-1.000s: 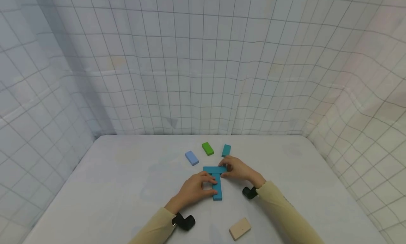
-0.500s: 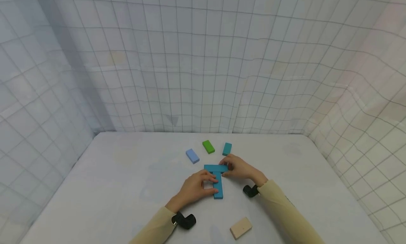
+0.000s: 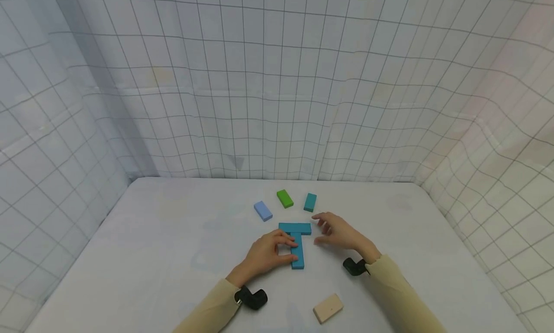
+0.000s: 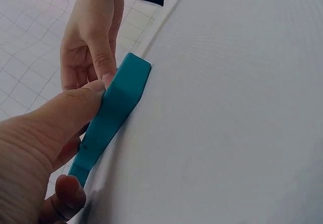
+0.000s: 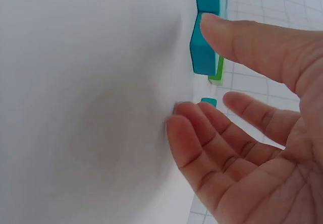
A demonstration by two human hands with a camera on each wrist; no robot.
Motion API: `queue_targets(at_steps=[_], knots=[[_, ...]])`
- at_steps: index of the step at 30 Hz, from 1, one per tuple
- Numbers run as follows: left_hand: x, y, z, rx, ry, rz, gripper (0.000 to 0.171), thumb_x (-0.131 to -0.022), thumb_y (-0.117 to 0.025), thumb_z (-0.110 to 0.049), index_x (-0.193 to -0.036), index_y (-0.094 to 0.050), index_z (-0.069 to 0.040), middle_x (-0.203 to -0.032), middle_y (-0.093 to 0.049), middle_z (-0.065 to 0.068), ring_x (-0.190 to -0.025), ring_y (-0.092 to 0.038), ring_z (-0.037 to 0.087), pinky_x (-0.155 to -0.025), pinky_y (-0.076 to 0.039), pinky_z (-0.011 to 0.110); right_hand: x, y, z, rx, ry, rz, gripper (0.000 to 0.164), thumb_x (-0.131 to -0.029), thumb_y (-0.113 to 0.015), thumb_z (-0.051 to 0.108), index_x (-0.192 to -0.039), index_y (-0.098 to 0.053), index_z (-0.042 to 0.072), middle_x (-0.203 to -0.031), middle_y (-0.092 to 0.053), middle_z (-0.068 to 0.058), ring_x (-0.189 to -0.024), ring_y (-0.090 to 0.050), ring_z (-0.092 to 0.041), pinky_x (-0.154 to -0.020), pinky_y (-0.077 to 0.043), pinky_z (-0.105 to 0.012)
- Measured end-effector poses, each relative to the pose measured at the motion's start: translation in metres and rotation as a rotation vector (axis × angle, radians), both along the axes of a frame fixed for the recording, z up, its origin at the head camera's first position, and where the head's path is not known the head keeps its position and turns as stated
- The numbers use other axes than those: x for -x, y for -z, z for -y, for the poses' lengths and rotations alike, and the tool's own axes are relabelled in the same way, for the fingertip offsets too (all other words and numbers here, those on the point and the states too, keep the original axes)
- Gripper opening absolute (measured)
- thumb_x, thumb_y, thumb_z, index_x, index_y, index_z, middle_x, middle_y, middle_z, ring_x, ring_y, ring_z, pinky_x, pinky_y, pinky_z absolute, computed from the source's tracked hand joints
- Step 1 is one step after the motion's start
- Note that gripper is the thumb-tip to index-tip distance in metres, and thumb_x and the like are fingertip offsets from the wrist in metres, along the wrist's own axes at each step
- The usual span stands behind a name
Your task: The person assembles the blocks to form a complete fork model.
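Note:
Two long blue blocks lie in a T on the white table: a crosswise block [image 3: 294, 228] at the far end and an upright-running block [image 3: 297, 256] meeting its middle. My left hand [image 3: 270, 251] holds the lengthwise block, thumb near its close end and fingertips farther up. In the left wrist view the thumb touches that block [image 4: 113, 110], a fingertip by its other end. My right hand [image 3: 339, 233] is just right of the crosswise block, fingers loosely bent and holding nothing. The right wrist view shows its thumb in front of a blue block [image 5: 204, 50].
Beyond the T lie a light blue block [image 3: 263, 211], a green block [image 3: 284, 198] and a small teal block [image 3: 310, 202]. A beige wooden block [image 3: 328, 308] lies near the front. Grid-patterned curtains [image 3: 277, 107] enclose the table's back and sides.
My right hand has let go of the crosswise block's right end and moved a little to the right. The left hand stays at the lengthwise block. The view has tilted slightly.

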State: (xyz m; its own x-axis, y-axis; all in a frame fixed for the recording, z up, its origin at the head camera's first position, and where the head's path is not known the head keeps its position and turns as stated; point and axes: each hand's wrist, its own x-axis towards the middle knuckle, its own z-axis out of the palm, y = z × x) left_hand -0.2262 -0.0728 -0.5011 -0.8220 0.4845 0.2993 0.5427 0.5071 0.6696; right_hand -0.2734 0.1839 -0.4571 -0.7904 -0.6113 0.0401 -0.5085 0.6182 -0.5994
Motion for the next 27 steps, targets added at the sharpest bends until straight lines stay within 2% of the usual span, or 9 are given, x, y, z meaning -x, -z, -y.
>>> queue_targets(at_steps=[3,5,8,11,15,20,23,27], knots=[[0.0,0.001,0.0,-0.002,-0.002,-0.001,0.034,-0.079,-0.076,-0.043,-0.105,-0.074,-0.022,-0.11,-0.06,-0.012,-0.06,-0.047,0.0,-0.052,-0.039,0.021,-0.012,0.001,-0.008,0.009,0.021,-0.009,0.047,-0.086,-0.073,0.024,-0.122,-0.055,0.001,-0.104,-0.056,-0.006,-0.086,-0.054,-0.018,-0.072,-0.047,-0.03],[0.0,0.002,0.0,-0.006,-0.005,0.0,0.033,-0.079,-0.076,-0.043,-0.105,-0.074,-0.023,-0.11,-0.061,-0.012,-0.059,-0.046,0.001,-0.052,-0.039,0.02,-0.022,0.001,-0.013,0.023,0.003,-0.005,0.038,-0.087,-0.071,0.027,-0.114,-0.059,0.003,-0.101,-0.057,-0.003,-0.084,-0.053,-0.016,-0.07,-0.047,-0.029],[0.0,0.001,0.0,-0.006,-0.012,-0.002,0.033,-0.079,-0.076,-0.043,-0.105,-0.074,-0.023,-0.11,-0.061,-0.013,-0.06,-0.046,0.001,-0.053,-0.039,0.02,-0.036,0.001,-0.02,0.053,-0.063,0.023,0.025,-0.089,-0.069,0.03,-0.103,-0.062,0.011,-0.093,-0.058,0.003,-0.08,-0.054,-0.012,-0.067,-0.048,-0.027],[-0.001,0.0,0.0,-0.007,-0.013,-0.001,0.033,-0.078,-0.077,-0.042,-0.105,-0.074,-0.022,-0.11,-0.061,-0.012,-0.061,-0.046,0.001,-0.052,-0.039,0.021,-0.051,0.0,-0.026,0.089,-0.154,0.095,0.017,-0.089,-0.068,0.033,-0.096,-0.063,0.017,-0.088,-0.059,0.007,-0.077,-0.054,-0.01,-0.066,-0.048,-0.027],[-0.002,-0.001,-0.001,0.001,-0.014,0.003,0.033,-0.079,-0.076,-0.042,-0.106,-0.074,-0.023,-0.11,-0.06,-0.013,-0.061,-0.046,0.001,-0.052,-0.038,0.021,-0.071,-0.001,-0.033,0.099,-0.276,0.166,0.018,-0.085,-0.072,0.034,-0.097,-0.065,0.021,-0.091,-0.061,0.009,-0.077,-0.054,-0.01,-0.066,-0.047,-0.025],[-0.002,-0.001,0.0,-0.001,-0.013,0.001,0.033,-0.079,-0.076,-0.041,-0.106,-0.074,-0.023,-0.11,-0.06,-0.013,-0.06,-0.045,0.001,-0.053,-0.039,0.021,-0.091,-0.003,-0.039,0.079,-0.391,0.195,0.031,-0.081,-0.076,0.032,-0.108,-0.064,0.023,-0.102,-0.059,0.009,-0.083,-0.051,-0.01,-0.073,-0.045,-0.025],[-0.002,-0.001,0.0,-0.003,-0.014,0.001,0.033,-0.079,-0.076,-0.041,-0.106,-0.074,-0.023,-0.11,-0.06,-0.013,-0.06,-0.046,0.001,-0.053,-0.039,0.021,-0.099,-0.004,-0.038,0.052,-0.418,0.204,0.038,-0.079,-0.078,0.034,-0.112,-0.062,0.024,-0.108,-0.056,0.011,-0.091,-0.05,-0.009,-0.08,-0.044,-0.026],[-0.001,0.0,0.0,-0.011,-0.012,0.007,0.032,-0.079,-0.076,-0.041,-0.106,-0.074,-0.023,-0.11,-0.06,-0.013,-0.06,-0.046,0.001,-0.053,-0.039,0.02,-0.105,-0.001,-0.033,0.008,-0.404,0.193,0.039,-0.078,-0.078,0.036,-0.112,-0.062,0.027,-0.108,-0.054,0.014,-0.098,-0.049,-0.005,-0.085,-0.043,-0.026]])
